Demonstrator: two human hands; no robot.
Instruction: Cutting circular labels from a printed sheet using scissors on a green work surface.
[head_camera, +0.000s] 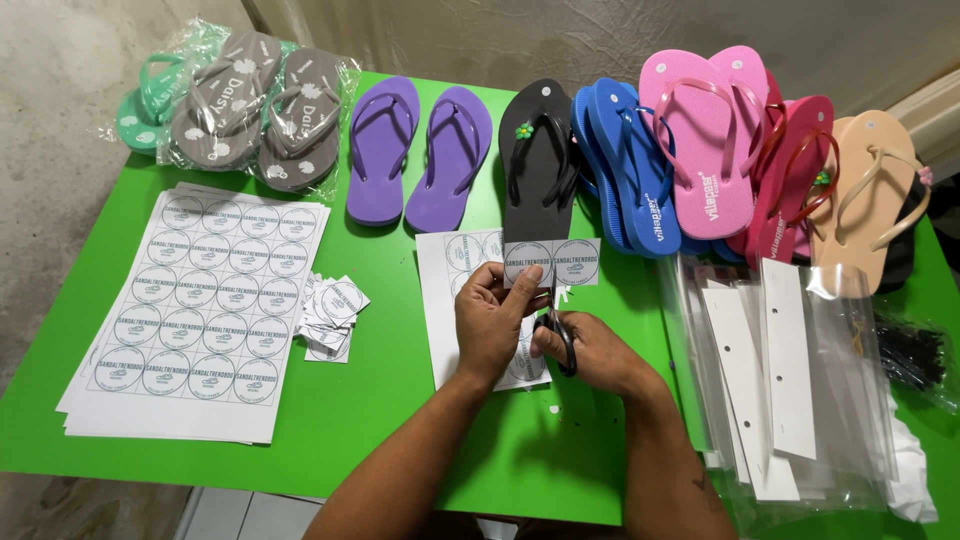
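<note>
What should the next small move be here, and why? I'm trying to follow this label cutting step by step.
Probably close the scissors in the right hand to cut between the two round labels on the paper strip. The left hand holds that strip up by its left label, the two labels are not yet parted, and a pile of single cut labels lies on the green table.

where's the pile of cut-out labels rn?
Head view, left of centre on the green table: the small pile of cut labels sits between the stack of uncut label sheets and the left hand.
</note>
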